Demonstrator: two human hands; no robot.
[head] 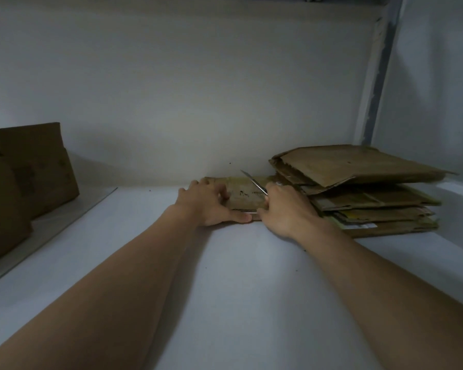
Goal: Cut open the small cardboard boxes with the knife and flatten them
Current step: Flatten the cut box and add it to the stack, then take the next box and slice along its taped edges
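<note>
A flattened brown cardboard box point(245, 192) lies on the white surface against the back wall. My left hand point(209, 204) grips its left end, fingers curled over the top and thumb along the near edge. My right hand point(284, 209) is at the box's right end and holds a knife point(254, 182); the thin blade points up and to the left over the cardboard. The knife's handle is hidden in my fist.
A stack of several flattened cardboard boxes point(364, 188) lies just right of my right hand. Unflattened brown boxes point(38, 166) stand at the far left on a grey sheet point(64, 217). A white wall point(198, 89) rises right behind the work area.
</note>
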